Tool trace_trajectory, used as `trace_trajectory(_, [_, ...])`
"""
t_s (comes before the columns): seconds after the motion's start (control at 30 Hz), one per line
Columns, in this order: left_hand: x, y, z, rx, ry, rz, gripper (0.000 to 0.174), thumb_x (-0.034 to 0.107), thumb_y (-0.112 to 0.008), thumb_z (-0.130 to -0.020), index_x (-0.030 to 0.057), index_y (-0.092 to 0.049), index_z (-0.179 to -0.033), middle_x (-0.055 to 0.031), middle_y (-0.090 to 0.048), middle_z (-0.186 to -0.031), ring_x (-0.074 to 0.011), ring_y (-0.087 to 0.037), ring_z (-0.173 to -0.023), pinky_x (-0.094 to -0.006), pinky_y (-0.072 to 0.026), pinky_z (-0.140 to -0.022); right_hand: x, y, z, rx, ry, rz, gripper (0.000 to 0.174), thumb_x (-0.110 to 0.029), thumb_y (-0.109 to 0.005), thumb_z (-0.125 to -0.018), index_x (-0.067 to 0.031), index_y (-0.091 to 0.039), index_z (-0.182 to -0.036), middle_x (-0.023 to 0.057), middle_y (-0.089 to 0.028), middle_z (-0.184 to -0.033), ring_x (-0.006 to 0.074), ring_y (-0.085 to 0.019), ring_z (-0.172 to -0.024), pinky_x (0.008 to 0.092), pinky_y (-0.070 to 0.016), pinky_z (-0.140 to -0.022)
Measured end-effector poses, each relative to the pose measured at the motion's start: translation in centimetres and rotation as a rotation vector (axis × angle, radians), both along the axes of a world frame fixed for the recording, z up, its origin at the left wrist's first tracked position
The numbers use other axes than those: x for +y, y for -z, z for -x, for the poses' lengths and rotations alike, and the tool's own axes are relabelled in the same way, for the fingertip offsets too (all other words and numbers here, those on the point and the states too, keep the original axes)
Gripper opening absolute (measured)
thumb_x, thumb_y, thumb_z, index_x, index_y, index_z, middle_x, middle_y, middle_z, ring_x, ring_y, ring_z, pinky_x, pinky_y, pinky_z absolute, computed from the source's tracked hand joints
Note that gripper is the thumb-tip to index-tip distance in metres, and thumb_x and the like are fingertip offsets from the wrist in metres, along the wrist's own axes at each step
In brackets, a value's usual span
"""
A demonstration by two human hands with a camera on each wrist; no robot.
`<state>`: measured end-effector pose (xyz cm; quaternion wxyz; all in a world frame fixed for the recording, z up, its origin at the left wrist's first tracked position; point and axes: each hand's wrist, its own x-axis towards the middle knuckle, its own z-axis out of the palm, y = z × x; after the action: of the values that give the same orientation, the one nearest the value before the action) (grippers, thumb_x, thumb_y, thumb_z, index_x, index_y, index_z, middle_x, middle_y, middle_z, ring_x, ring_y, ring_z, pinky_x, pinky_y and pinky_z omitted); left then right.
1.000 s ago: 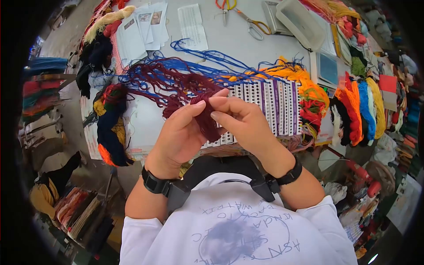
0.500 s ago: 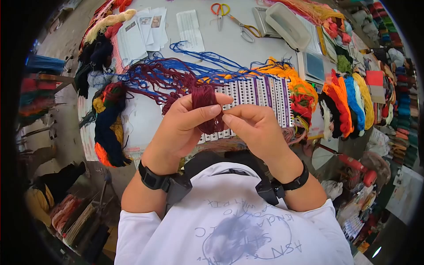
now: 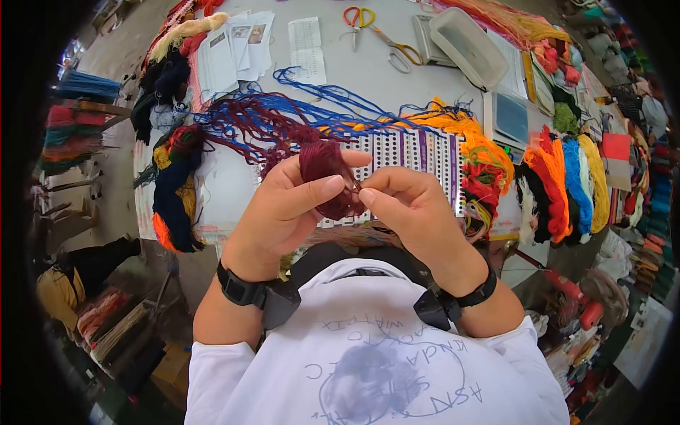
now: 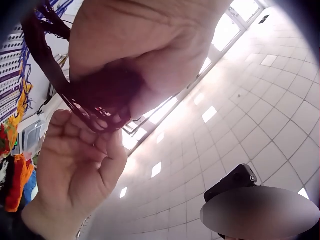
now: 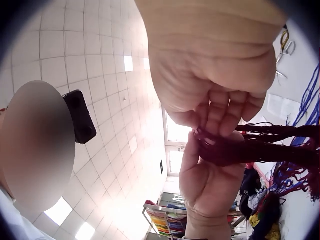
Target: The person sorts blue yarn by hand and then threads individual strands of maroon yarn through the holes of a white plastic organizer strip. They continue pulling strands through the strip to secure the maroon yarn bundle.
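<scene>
A skein of maroon yarn point(image 3: 322, 166) lies across my left hand point(image 3: 283, 195), the thumb pressed over its near end and the fingers beneath. My right hand point(image 3: 411, 205) pinches strands at the skein's right side between thumb and forefinger. In the right wrist view, the maroon yarn point(image 5: 235, 150) loops over the left palm point(image 5: 212, 185) and trails off to the table. The left wrist view shows the looped end point(image 4: 100, 107) spread between both hands. Loose maroon strands point(image 3: 241, 124) run away from the skein to the left, over blue yarn point(image 3: 354, 99).
Under the hands lies a punched shade card point(image 3: 418, 156), with orange yarn point(image 3: 467, 134) beside it. Dark skeins point(image 3: 173, 191) hang over the table's left edge. Farther back are papers point(image 3: 234, 49), two pairs of scissors point(image 3: 400, 53) and a clear plastic box point(image 3: 467, 46). More bright skeins point(image 3: 556, 184) lie right.
The left hand has turned so the skein lies over its fingers. The right hand has moved from against the skein to its right side, drawing strands slightly outward.
</scene>
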<state>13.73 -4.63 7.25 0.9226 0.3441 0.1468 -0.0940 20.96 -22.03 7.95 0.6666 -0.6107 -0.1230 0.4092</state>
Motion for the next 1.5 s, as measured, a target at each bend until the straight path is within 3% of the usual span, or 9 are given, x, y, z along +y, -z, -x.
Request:
trace_trajectory(0.5, [-7.6,1.7,-4.9,-0.008,-0.071,-0.065,0.041,0.007,-0.064,-0.082,-0.0022,-0.053,-0.121,-0.0061,-0.065,-0.092,-0.0154,-0.062,-0.086,-0.0291,-0.0483,-0.081,-6.9,2.7,-6.1,0.238,-0.077,-0.207,0.010,-0.009,-0.063,-0.084,0.0008,-0.064,-0.085,-0.0020,-0.059,-0.074,0.0027,-0.050,-0.067,0.0190,-0.0391,-0.057])
trace_trajectory(0.77, [-8.3,2.7,-6.5,0.017,-0.133,-0.207,0.049,0.017,-0.066,-0.081,-0.0033,-0.051,-0.123,-0.0028,-0.060,-0.086,-0.0145,-0.059,-0.084,-0.0303,-0.0445,-0.085,-7.1,5.0,-7.0,0.175,0.014,-0.274,0.008,-0.008,-0.066,-0.081,-0.0010,-0.062,-0.082,0.0006,-0.058,-0.074,0.0075,-0.053,-0.073,0.0235,-0.0428,-0.072])
trace_trajectory(0.87, [-4.8,4.5,-6.3,-0.109,0.108,0.041,0.058,0.022,-0.066,-0.079,-0.0045,-0.048,-0.127,-0.0009,-0.059,-0.080,-0.0125,-0.058,-0.073,-0.0281,-0.0471,-0.074,-7.6,6.1,-8.7,0.327,0.020,-0.247,0.010,-0.011,-0.062,-0.084,-0.0012,-0.059,-0.083,0.0017,-0.057,-0.073,0.0106,-0.055,-0.073,0.0267,-0.0451,-0.075])
trace_trajectory(0.97, [1.7,7.4,-3.4,0.139,0.235,-0.367,0.037,0.029,-0.062,-0.082,-0.0016,-0.059,-0.103,0.0036,-0.046,-0.060,-0.0078,-0.042,-0.048,-0.0228,-0.0353,-0.048,-12.9,7.9,-11.7,0.516,-0.243,-0.302,0.012,-0.006,-0.058,-0.084,0.0002,-0.057,-0.094,0.0053,-0.061,-0.077,0.0153,-0.060,-0.075,0.0297,-0.0477,-0.077])
trace_trajectory(1.07, [11.7,10.4,0.9,0.500,-0.084,-0.291,0.031,0.032,-0.051,-0.094,0.0143,-0.045,-0.070,0.0098,-0.026,-0.049,-0.0027,-0.022,-0.038,-0.0205,-0.0163,-0.034,-21.7,8.7,-13.6,0.153,0.174,0.210,0.015,-0.003,-0.059,-0.085,-0.0015,-0.058,-0.099,0.0027,-0.056,-0.070,0.0129,-0.058,-0.068,0.0252,-0.0466,-0.063])
trace_trajectory(1.1, [15.8,11.4,2.7,0.540,-0.177,-0.182,0.030,0.033,-0.046,-0.097,0.0151,-0.044,-0.072,0.0094,-0.022,-0.050,-0.0025,-0.018,-0.038,-0.0198,-0.0159,-0.034,-25.2,9.3,-15.4,0.521,0.264,-0.133,0.006,-0.007,-0.056,-0.089,-0.0044,-0.058,-0.094,-0.0037,-0.045,-0.062,0.0077,-0.045,-0.054,0.0245,-0.0379,-0.053])
trace_trajectory(1.13, [19.2,11.9,4.4,0.482,-0.200,-0.110,0.029,0.032,-0.042,-0.099,0.0160,-0.042,-0.074,0.0076,-0.022,-0.050,-0.0034,-0.017,-0.038,-0.0201,-0.0152,-0.034,-29.6,9.8,-16.1,0.458,0.425,-0.005,0.005,-0.010,-0.053,-0.092,-0.0065,-0.056,-0.089,-0.0067,-0.032,-0.059,0.0061,-0.031,-0.048,0.0238,-0.0277,-0.047])
trace_trajectory(1.37, [34.1,13.2,10.8,0.560,-0.578,-0.275,0.027,0.028,-0.041,-0.099,0.0126,-0.044,-0.078,0.0054,-0.025,-0.052,-0.0058,-0.018,-0.039,-0.0214,-0.0175,-0.034,-61.1,5.4,-18.3,0.354,1.235,0.186,0.016,-0.020,-0.045,-0.097,-0.0093,-0.057,-0.092,-0.0069,-0.026,-0.051,0.0047,-0.025,-0.041,0.0201,-0.0194,-0.037])
trace_trajectory(1.5, [21.2,13.1,0.9,0.447,-0.457,-0.321,0.015,0.022,-0.047,-0.096,0.0094,-0.051,-0.090,0.0056,-0.037,-0.062,-0.0021,-0.028,-0.046,-0.0191,-0.0214,-0.039,-40.9,4.8,-17.1,-0.039,1.153,0.499,0.022,-0.016,-0.048,-0.093,-0.0038,-0.058,-0.108,-0.0056,-0.039,-0.064,0.0016,-0.034,-0.050,0.0165,-0.0261,-0.041])
